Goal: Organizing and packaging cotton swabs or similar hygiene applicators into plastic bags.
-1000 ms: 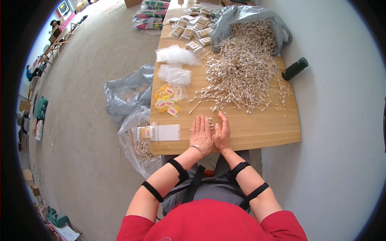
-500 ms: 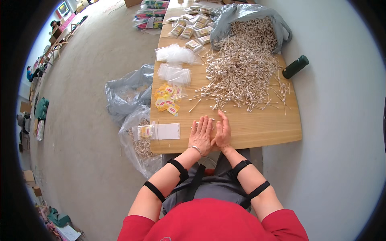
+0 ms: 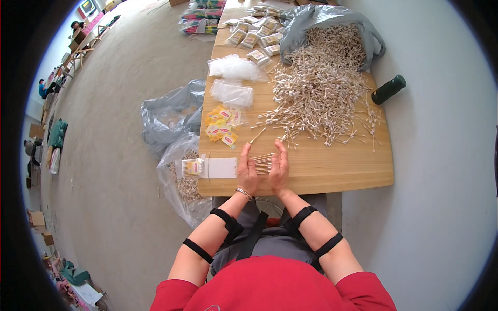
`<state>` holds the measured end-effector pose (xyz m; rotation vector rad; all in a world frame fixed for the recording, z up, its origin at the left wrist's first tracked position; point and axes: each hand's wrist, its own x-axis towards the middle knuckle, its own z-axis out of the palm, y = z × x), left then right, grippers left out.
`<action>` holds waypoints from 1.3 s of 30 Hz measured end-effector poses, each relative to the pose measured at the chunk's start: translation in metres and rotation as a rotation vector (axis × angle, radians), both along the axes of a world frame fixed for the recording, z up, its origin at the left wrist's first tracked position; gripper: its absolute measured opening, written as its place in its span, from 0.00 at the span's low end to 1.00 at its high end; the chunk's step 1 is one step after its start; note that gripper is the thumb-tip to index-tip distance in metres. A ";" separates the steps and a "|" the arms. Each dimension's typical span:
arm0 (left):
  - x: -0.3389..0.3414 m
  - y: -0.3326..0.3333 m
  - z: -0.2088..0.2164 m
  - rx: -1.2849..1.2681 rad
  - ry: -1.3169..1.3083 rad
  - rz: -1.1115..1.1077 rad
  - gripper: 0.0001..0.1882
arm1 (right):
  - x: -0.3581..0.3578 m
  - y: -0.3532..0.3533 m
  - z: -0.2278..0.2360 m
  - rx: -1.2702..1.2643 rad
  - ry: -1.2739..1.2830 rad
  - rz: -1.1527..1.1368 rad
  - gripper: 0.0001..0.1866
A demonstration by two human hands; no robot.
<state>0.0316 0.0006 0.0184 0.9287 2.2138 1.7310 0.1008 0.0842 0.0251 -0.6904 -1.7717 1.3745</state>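
Observation:
A small row of cotton swabs (image 3: pixel 263 164) lies crosswise on the table near its front edge. My left hand (image 3: pixel 247 168) stands on edge at the row's left end, fingers stretched forward. At the right end, my right hand (image 3: pixel 279 166) is upright in the same way, palm facing the other. Both hands are open, with the swab tips at or close to their palms; whether they touch is partly hidden. Beside my left hand lies a flat white card (image 3: pixel 222 168), next to a clear packet of swabs (image 3: pixel 192 167) with a yellow label. One loose swab (image 3: pixel 258 135) lies just beyond.
A large heap of swabs (image 3: pixel 321 88) spills from a grey plastic bag (image 3: pixel 376 46). Yellow cards (image 3: pixel 220 126), clear bags (image 3: pixel 232 93) and filled packets (image 3: pixel 251 39) line the table's left side. A dark green bottle (image 3: pixel 389 89) is by the wall. Plastic bags (image 3: pixel 174 116) sit on the floor.
My left hand has lifted off the swabs, turned from palm-down onto its edge and moved left. My right hand has shifted slightly left. The swab row now shows between them.

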 end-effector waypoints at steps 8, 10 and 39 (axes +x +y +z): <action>0.001 0.009 0.009 -0.073 0.046 -0.043 0.22 | -0.002 -0.008 0.002 0.011 -0.034 0.023 0.21; -0.007 0.014 0.015 -0.257 0.456 -0.022 0.24 | 0.003 0.005 0.001 0.027 -0.025 -0.020 0.20; -0.016 -0.014 -0.007 0.362 -0.529 -0.099 0.27 | -0.007 -0.011 0.005 0.105 -0.140 0.230 0.25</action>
